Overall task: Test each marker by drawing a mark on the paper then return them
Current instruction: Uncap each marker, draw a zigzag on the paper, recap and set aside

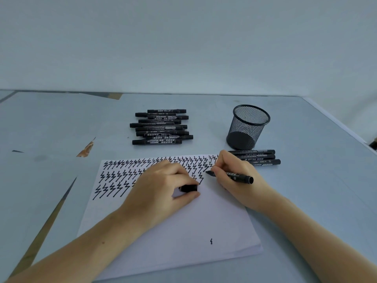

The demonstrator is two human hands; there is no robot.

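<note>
Both hands (163,180) and forearms are bare, with no sleeves, rings or watch apparently in view.

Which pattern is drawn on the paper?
Rows of small black zigzag marks across the white paper, seen best in the head view.

Left hand (163,180) hides zigzag marks (122,174); marker labels (161,127) unreadable.

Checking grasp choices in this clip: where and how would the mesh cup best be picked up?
Grip the mesh cup by its upper wall near the rim, coming from the right side or above. It stands upright and open-topped, and three markers lie close against its near base.
</note>
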